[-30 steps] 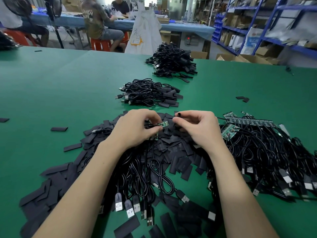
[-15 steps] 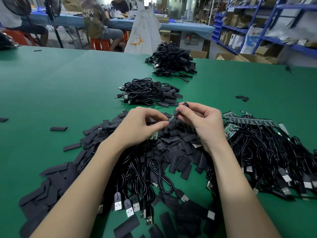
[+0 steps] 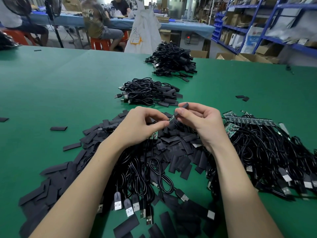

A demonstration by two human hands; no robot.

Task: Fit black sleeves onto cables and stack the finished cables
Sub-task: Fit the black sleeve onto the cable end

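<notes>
Black sleeve (image 3: pixel 183 108) is pinched between thumb and forefinger of the right hand (image 3: pixel 199 121), raised above the loose sleeve heap (image 3: pixel 173 145) on the green table (image 3: pixel 60 86). The left hand (image 3: pixel 140 126) pinches a cable's small green board (image 3: pixel 171 119), its tip just at the sleeve's lower end. Unsleeved cables (image 3: pixel 267 152) lie to the right; two finished stacks (image 3: pixel 147 92) sit beyond.
</notes>
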